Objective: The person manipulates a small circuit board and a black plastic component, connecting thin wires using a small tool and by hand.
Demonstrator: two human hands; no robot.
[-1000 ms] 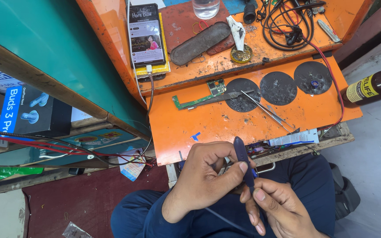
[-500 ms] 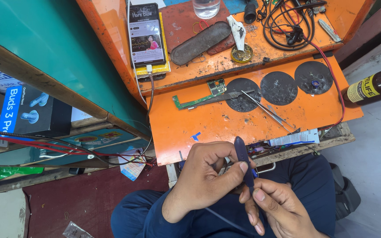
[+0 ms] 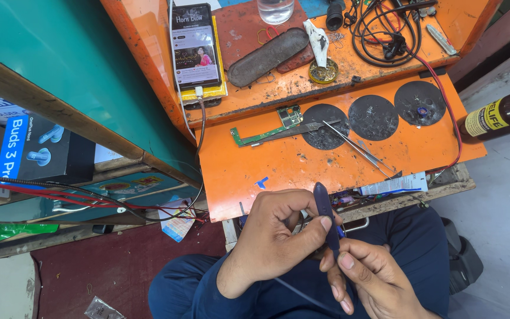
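Both hands meet over the person's lap, just below the front edge of the orange bench. The left hand is curled, its thumb and fingers pinching the dark blue handle of a slim screwdriver, which stands nearly upright with its rounded end pointing toward the bench. The right hand sits just beside and below it, fingers bent together, its fingertips touching the lower part of the same tool; what lies under the palms is hidden. On the lower shelf of the bench lies a green circuit board, with a flat metal blade beside it reaching onto the first of three dark round pads. A pair of tweezers lies slanted near those pads. On the upper level a smartphone rests with its screen lit and a cable plugged into its lower end, next to a dark oblong tray and a tangle of black cables. A brown bottle lies on the floor at the right.
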